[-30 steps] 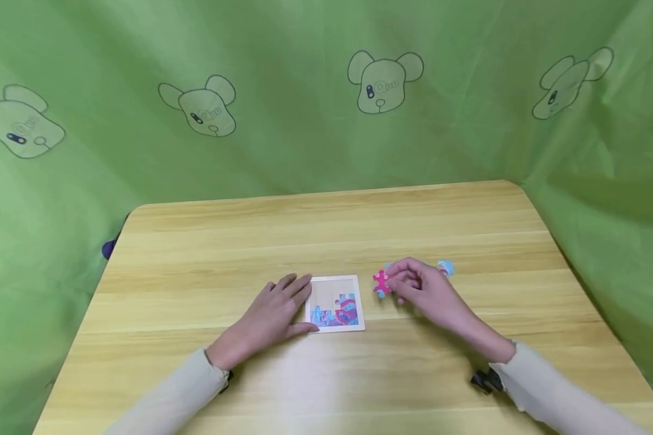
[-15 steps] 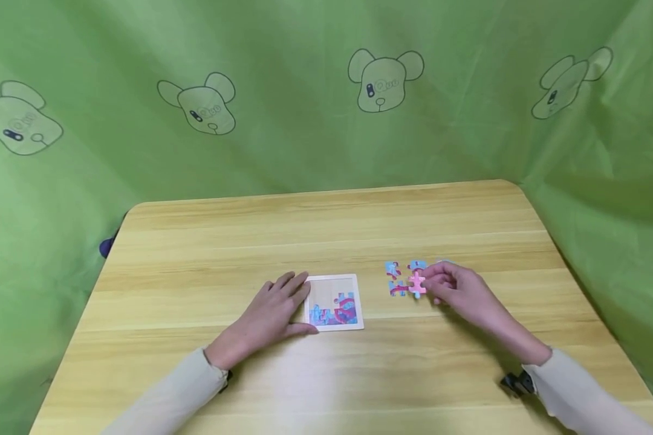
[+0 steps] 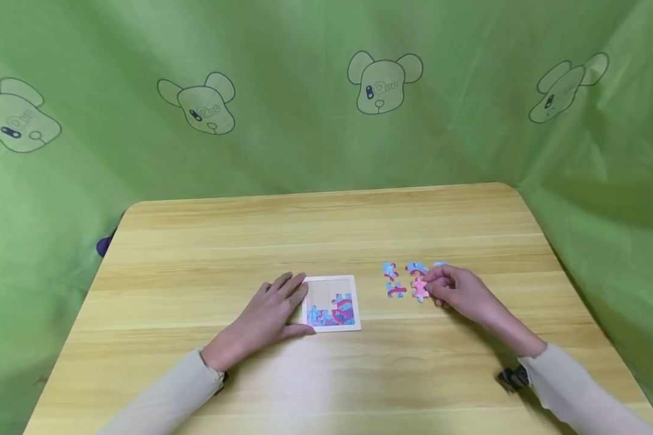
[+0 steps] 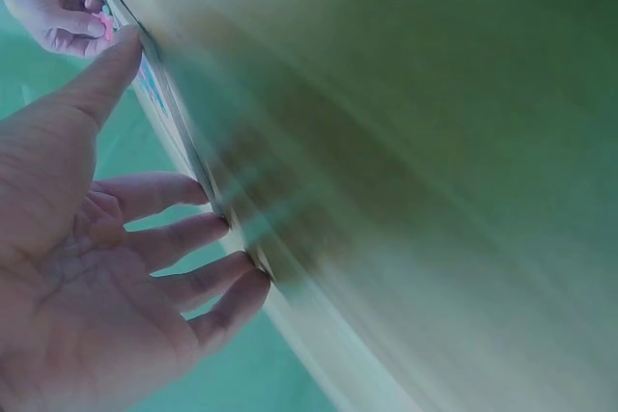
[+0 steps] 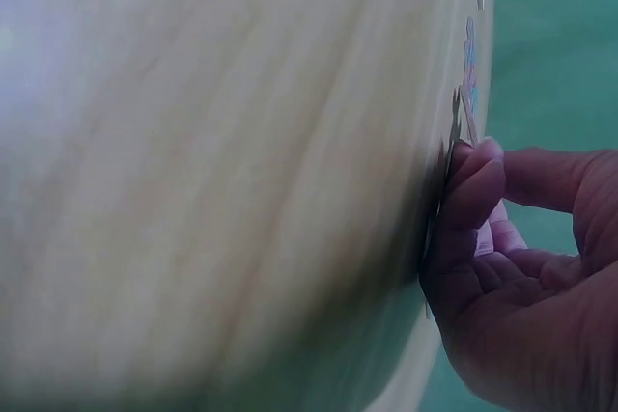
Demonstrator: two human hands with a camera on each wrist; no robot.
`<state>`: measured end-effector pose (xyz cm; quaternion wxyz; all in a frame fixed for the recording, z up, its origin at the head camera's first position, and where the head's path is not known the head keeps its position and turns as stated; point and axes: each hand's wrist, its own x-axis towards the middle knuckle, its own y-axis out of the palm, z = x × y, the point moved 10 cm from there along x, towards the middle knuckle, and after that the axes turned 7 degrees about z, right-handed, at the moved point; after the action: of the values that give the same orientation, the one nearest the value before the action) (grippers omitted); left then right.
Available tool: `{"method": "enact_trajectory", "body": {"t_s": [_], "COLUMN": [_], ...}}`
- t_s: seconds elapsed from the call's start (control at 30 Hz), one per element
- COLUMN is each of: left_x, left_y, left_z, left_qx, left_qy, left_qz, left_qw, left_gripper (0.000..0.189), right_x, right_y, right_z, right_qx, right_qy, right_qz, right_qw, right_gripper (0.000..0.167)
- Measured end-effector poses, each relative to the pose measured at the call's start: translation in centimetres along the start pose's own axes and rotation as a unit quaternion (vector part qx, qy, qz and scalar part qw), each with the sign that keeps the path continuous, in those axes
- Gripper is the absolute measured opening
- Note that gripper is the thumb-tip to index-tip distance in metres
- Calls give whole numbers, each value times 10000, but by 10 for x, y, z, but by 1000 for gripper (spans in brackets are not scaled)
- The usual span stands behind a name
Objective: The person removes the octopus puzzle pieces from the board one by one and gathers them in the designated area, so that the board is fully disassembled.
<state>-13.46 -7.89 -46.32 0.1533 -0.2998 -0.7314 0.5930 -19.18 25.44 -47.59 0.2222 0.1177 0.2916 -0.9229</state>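
Note:
My right hand (image 3: pixel 459 293) pinches a pink jigsaw piece (image 3: pixel 419 289) between thumb and fingertips, close over the table right of the puzzle tray. Loose blue-and-red pieces lie around it: one piece (image 3: pixel 390 270) at the upper left, another piece (image 3: pixel 395 290) below that, and an upper piece (image 3: pixel 415 267) just behind the pink one. My left hand (image 3: pixel 263 314) rests fingers spread against the left edge of the square white-rimmed tray (image 3: pixel 357 305), thumb by its near left corner. Fitted pieces (image 3: pixel 344 313) fill the tray's bottom and right side; pale wood shows at its upper left.
One more blue piece (image 3: pixel 440 263) is partly hidden behind the right hand. The wood-grain table (image 3: pixel 239 235) reaches back to a green curtain (image 3: pixel 299 109) printed with bear heads. A dark purple object (image 3: pixel 103 246) shows past the table's left edge.
My right hand has moved right with the pink piece, away from the tray's side, uncovering the loose pieces; over the last half second it barely shifts. The left hand stays at the tray.

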Motion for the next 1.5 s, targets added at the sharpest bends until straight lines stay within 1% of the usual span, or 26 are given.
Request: {"method": "enact_trajectory", "body": {"t_s": [0.23,0.3,0.43,0.6,0.73,0.83,0.97,1.33,1.5], "left_x": [0,0,0,0,0,0,-1,-2,-1], "left_y": [0,0,0,0,0,0,1,1,1], "left_z": [0,0,0,0,-1,-1,0,0,0], "left_qx": [-46,-68,-83,-74,-63,-81,-92,-101,-73], "left_qy": [4,-1,-19,-13,-8,-17,-33,-46,-41], "left_qz": [-12,-7,-9,-15,-11,0,27,23,36], "left_qw": [10000,10000,10000,10000,10000,10000,9999,9999,10000], "left_gripper": [91,91,91,91,91,91,91,91,91], "right_x": [0,-2,-5,-6,-5,-4,-3,0,-3], "right_y": [-2,-4,-3,6,9,9,8,7,5], "right_z": [-2,-2,2,11,16,15,16,17,18], "right_qx": [-170,-304,-801,-1360,-1649,-1727,-1757,-1727,-1633], "right_qy": [-24,-52,-172,-309,-321,-300,-329,-278,-282], "right_qz": [-142,-217,-297,-232,-279,-296,-294,-265,-460], "right_qw": [9998,9993,9962,9900,9854,9841,9835,9842,9851], "right_gripper": [30,32,43,57,51,41,34,37,44]}}
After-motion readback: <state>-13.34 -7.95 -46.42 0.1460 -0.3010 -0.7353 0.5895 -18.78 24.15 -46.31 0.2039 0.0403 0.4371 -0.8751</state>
